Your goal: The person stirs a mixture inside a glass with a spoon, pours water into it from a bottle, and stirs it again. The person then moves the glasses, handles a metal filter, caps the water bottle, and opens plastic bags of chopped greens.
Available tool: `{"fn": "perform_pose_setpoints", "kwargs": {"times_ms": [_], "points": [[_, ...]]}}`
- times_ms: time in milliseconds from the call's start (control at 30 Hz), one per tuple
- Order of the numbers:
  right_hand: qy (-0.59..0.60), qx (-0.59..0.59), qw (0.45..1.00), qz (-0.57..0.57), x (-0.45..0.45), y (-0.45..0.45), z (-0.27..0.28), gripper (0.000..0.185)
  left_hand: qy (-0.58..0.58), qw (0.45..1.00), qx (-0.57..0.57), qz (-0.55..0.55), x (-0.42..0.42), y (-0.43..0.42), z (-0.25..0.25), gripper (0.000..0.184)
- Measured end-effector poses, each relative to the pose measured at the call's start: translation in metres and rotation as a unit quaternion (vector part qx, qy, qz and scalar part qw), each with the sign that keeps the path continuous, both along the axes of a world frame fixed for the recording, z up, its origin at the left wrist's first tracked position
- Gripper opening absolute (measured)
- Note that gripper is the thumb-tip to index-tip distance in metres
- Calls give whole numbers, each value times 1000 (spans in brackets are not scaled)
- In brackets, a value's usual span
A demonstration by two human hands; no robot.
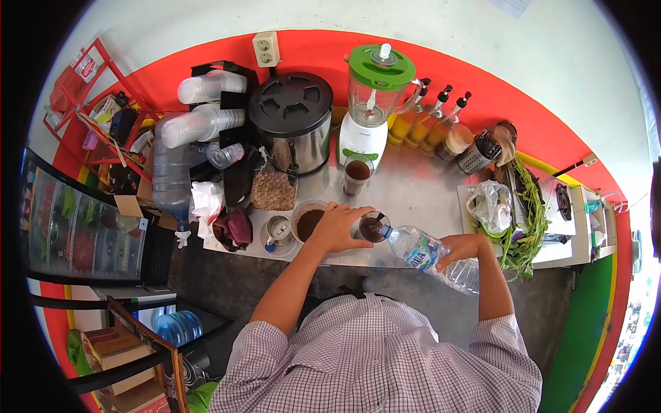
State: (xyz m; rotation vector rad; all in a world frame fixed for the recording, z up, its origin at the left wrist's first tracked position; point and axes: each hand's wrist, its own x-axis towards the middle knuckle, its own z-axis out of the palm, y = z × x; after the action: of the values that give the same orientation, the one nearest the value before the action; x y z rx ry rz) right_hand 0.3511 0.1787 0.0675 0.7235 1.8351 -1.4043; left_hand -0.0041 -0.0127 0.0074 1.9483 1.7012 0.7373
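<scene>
My left hand [339, 229] is closed around a clear cup [372, 226] with dark brown contents, near the front edge of the metal counter. In my right hand [463, 252] is a large clear water bottle [425, 252] with a blue label. The bottle lies tilted, its mouth at the cup's rim. Whether water is flowing I cannot tell. Just left of my left hand sits a bowl of brown powder [308, 221], partly covered by the hand. Behind the cup stands a second cup of brown drink [357, 175].
A green-lidded blender [372, 103] and a steel pot with black lid [292, 117] stand at the back. Syrup bottles [425, 120] line the wall. Leafy greens [527, 227] lie at right. Stacked plastic cups [206, 124] and a small metal container [279, 229] are at left.
</scene>
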Motion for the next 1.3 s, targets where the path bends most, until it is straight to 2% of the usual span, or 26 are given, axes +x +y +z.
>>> {"fn": "perform_pose_setpoints", "kwargs": {"times_ms": [267, 500, 700, 867, 1300], "points": [[-31, -3, 1000, 5, -5, -1, 3, 78, 7, 1000, 18, 12, -2, 3, -17, 88], [0, -10, 1000, -12, -6, -5, 10, 72, 2, 1000, -10, 7, -1, 3, -9, 87], [-32, -41, 998, -43, -7, -7, 12, 72, 4, 1000, -22, 10, -1, 3, -5, 86], [-34, 9, 999, -10, -8, -7, 15, 76, -9, 1000, -6, 9, -1, 2, -7, 86], [-42, -21, 999, -16, -7, -8, 5, 79, 6, 1000, -3, 13, 0, 1, -3, 89]]}}
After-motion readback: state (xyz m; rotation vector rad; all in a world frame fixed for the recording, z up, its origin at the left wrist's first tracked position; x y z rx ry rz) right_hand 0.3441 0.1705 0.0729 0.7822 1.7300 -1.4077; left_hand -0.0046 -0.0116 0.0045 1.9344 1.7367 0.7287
